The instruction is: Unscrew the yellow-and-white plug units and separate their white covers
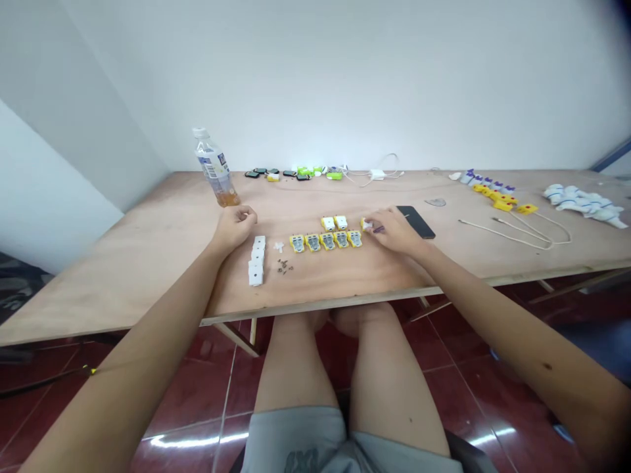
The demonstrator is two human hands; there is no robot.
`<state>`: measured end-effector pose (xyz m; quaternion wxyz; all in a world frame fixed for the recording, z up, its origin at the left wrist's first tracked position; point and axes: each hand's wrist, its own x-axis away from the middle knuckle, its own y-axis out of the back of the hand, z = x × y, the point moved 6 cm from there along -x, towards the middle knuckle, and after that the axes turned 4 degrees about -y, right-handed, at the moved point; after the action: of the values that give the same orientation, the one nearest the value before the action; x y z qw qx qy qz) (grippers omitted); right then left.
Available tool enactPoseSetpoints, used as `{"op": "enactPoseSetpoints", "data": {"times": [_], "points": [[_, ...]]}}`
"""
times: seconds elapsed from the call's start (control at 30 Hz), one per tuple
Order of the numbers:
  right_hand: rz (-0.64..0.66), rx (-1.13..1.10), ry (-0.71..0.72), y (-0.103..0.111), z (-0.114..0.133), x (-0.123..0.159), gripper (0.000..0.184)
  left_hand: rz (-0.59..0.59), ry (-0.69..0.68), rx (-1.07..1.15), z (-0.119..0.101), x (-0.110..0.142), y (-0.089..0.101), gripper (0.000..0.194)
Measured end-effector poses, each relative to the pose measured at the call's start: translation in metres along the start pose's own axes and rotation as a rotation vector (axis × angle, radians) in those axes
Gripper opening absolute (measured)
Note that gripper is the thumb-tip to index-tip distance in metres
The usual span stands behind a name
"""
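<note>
My left hand point(236, 225) rests on the wooden table with its fingers curled in, and nothing shows in it. It is just behind a row of white square covers point(257, 261). My right hand point(392, 230) has its fingers closed at a small white and yellow plastic casing point(366, 225), largely covered by the fingertips. A purple bit point(378, 229) shows by those fingers. Left of it stand two similar white-topped casings point(334, 223). In front of them is a row of several yellow casings with grey insides point(327, 241). Small screws point(284, 266) and clear plastic bits point(279, 247) lie between the rows.
A black phone point(418, 222) lies beside my right hand. A drink bottle point(215, 167) stands at the back left. Along the wall are black and green pieces point(303, 172) and a white cable point(377, 175). Yellow connectors with cables point(527, 209) and bundled white pieces point(584, 202) lie right.
</note>
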<state>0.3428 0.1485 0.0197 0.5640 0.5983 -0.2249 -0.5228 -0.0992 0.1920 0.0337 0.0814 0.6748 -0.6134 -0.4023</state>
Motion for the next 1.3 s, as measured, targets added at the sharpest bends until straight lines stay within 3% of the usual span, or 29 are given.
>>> {"op": "enactPoseSetpoints", "data": {"times": [0.2, 0.3, 0.4, 0.67, 0.9, 1.07, 1.17, 1.23, 1.3], "points": [[-0.067, -0.004, 0.009, 0.028, 0.026, 0.075, 0.022, -0.012, 0.013, -0.003, 0.005, -0.003, -0.002, 0.015], [-0.142, -0.145, -0.026, 0.029, 0.053, 0.106, 0.024, 0.007, 0.010, -0.007, 0.004, -0.003, -0.003, 0.014], [-0.151, -0.189, -0.030, 0.021, 0.080, 0.117, 0.026, 0.012, 0.006, -0.013, 0.000, -0.001, -0.003, 0.014], [-0.129, -0.272, 0.100, 0.005, 0.132, 0.095, 0.017, -0.024, 0.035, -0.012, -0.003, 0.002, 0.001, 0.014], [-0.172, -0.382, 0.064, -0.004, 0.137, 0.092, 0.023, -0.097, 0.053, -0.016, -0.007, 0.006, 0.008, 0.017], [-0.308, -0.630, 0.014, 0.015, 0.125, 0.097, 0.033, -0.112, 0.067, -0.020, -0.008, 0.007, 0.009, 0.017], [-0.469, -0.859, -0.116, 0.035, 0.114, 0.089, 0.043, -0.140, 0.045, -0.023, -0.010, 0.006, 0.014, 0.005], [-0.528, -0.997, -0.196, 0.047, 0.113, 0.076, 0.048, -0.228, -0.006, -0.018, -0.023, 0.008, 0.025, 0.013], [-0.539, -1.164, -0.200, 0.060, 0.120, 0.057, 0.053, -0.386, -0.117, -0.003, -0.053, 0.016, 0.041, 0.020]]}}
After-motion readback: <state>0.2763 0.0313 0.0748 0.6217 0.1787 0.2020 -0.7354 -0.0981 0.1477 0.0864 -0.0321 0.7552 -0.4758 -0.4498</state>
